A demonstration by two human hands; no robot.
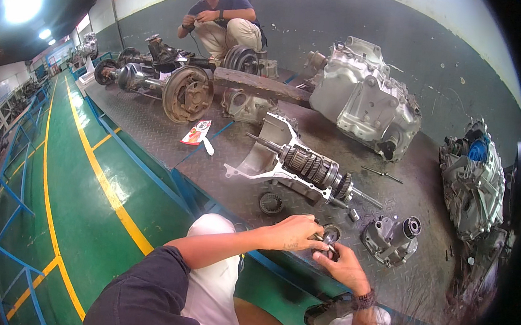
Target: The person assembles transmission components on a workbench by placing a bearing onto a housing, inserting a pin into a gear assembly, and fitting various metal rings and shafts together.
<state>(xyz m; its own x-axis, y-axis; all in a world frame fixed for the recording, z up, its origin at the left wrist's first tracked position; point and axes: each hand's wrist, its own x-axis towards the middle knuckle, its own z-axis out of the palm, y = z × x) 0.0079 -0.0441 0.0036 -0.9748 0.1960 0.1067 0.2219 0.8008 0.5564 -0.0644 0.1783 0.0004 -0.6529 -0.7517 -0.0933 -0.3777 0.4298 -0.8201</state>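
Both my hands meet over a small round metal part [330, 235], a ring-shaped gear or bearing, just above the steel platform's near edge. My left hand [294, 231] closes on it from the left. My right hand [343, 266], with a dark band at the wrist, pinches it from below. Directly beyond lies a gear shaft assembly [310, 166] in its open housing. A loose toothed ring [271, 203] lies left of my hands, and a small cast housing [391, 238] stands to the right.
A large silver gearbox case [367, 100] and another casing [475, 180] sit on the checker-plate platform [151, 128]. An axle with a brake drum [185, 92] lies at the back, where a person [221, 18] crouches. Green floor with yellow lines [94, 165] lies left.
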